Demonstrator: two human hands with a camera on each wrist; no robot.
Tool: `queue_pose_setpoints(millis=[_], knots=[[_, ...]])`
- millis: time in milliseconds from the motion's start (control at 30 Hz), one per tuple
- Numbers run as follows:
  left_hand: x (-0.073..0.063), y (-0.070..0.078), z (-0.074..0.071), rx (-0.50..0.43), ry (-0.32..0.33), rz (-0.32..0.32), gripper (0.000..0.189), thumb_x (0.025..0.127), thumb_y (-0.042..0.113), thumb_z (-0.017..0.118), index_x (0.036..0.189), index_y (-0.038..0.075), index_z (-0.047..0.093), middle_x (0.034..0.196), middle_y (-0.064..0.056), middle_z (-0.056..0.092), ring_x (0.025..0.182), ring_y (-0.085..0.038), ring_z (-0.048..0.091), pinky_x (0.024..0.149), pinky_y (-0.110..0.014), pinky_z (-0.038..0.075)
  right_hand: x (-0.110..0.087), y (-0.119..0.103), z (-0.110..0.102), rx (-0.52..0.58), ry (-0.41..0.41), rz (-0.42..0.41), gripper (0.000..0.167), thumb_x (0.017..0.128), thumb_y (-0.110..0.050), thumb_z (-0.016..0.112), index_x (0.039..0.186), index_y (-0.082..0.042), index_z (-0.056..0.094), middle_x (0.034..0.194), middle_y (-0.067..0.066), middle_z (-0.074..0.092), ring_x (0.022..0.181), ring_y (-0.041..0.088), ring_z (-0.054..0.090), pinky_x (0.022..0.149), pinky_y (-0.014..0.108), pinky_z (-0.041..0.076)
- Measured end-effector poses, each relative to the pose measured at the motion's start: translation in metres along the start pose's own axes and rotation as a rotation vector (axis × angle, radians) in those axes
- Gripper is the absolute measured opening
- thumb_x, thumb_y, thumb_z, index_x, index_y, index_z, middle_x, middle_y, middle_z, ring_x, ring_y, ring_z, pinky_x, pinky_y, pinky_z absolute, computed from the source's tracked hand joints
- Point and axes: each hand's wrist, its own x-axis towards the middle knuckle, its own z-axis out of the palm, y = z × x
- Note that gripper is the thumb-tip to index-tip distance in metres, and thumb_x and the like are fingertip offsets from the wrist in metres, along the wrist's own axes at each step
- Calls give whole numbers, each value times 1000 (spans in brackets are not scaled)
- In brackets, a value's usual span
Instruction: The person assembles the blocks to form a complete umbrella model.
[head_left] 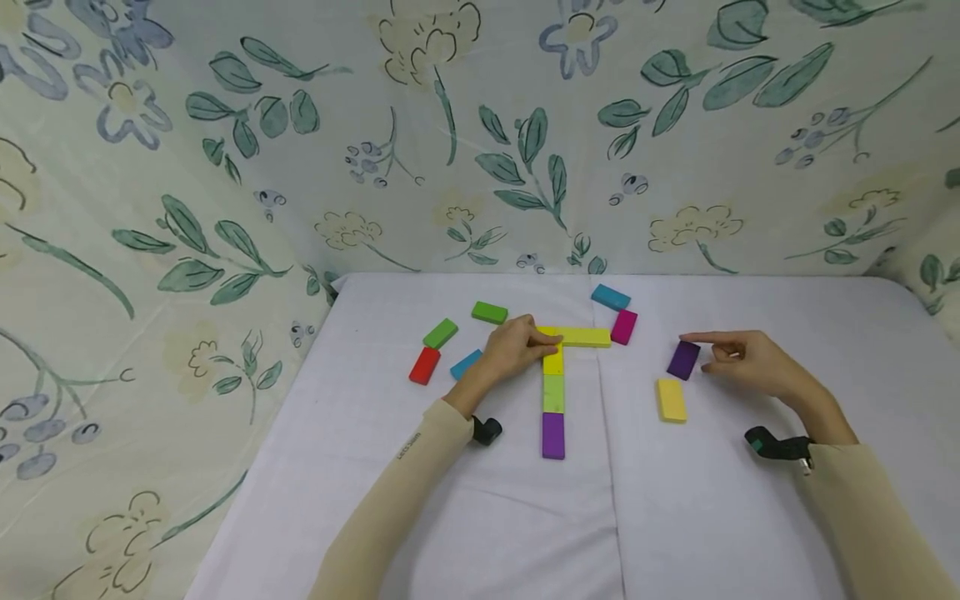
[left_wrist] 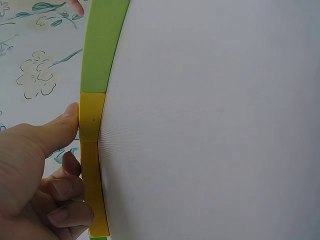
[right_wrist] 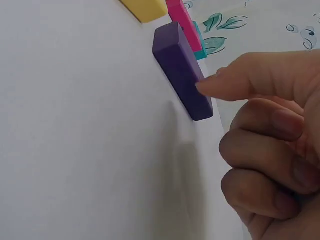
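My left hand [head_left: 517, 346] pinches a yellow block [head_left: 552, 331] at the left end of the top bar of a T-shaped row. Its thumb lies against yellow in the left wrist view, with other fingers curled beside it; the index finger is hidden there. Down the stem run a yellow block [head_left: 552, 365], a light green block [head_left: 553, 393] and a purple block [head_left: 553, 436]. My right hand [head_left: 753, 360] reaches to a dark purple block [head_left: 683, 360]. The index fingertip is at its far edge, the thumb beside its right side. The right wrist view shows three fingers curled [right_wrist: 260, 147].
Right of the T are a pale yellow block [head_left: 672, 401], a pink block [head_left: 624, 327] and a blue block [head_left: 611, 297]. Left are green blocks [head_left: 490, 312], a red block [head_left: 424, 366] and a partly covered blue block [head_left: 465, 364]. White cloth [head_left: 525, 533] covers the table.
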Motion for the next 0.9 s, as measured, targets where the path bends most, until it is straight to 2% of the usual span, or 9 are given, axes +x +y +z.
queue_pose_setpoints(millis=[167, 533, 667, 800, 900], knots=[[0, -1, -1, -12, -5, -11, 30, 94, 38, 75, 123, 30, 75, 84, 1, 52, 71, -12, 44, 62, -19, 29, 1, 7, 3, 19, -17, -17, 50, 97, -27, 73, 143, -10, 62, 77, 4, 41, 67, 14, 41, 56, 28, 35], [0, 1, -2, 4, 0, -7, 30, 94, 38, 75, 123, 30, 75, 83, 1, 52, 69, -12, 43, 61, -19, 29, 15, 15, -1, 14, -42, -124, 50, 89, -21, 82, 136, -10, 68, 66, -2, 35, 61, 15, 39, 55, 31, 33], [0, 0, -2, 1, 2, 5, 31, 94, 37, 75, 124, 29, 75, 83, 0, 52, 69, -12, 43, 61, -20, 29, 21, 15, -4, 3, -71, -118, 53, 85, -25, 86, 134, -13, 70, 65, -4, 35, 64, 15, 40, 58, 32, 32], [0, -1, -1, 1, 0, 5, 30, 94, 38, 75, 124, 30, 75, 84, 1, 53, 70, -11, 44, 61, -19, 29, 25, 14, -6, 18, -93, -120, 49, 83, -24, 87, 128, -11, 73, 63, -4, 34, 63, 15, 40, 58, 33, 31], [0, -1, 0, -1, -1, -3, 30, 94, 38, 75, 123, 30, 75, 84, 1, 53, 71, -11, 43, 62, -19, 29, 28, 11, -6, 17, -97, -90, 46, 83, -27, 88, 123, -10, 75, 65, -4, 36, 64, 14, 40, 58, 33, 30]])
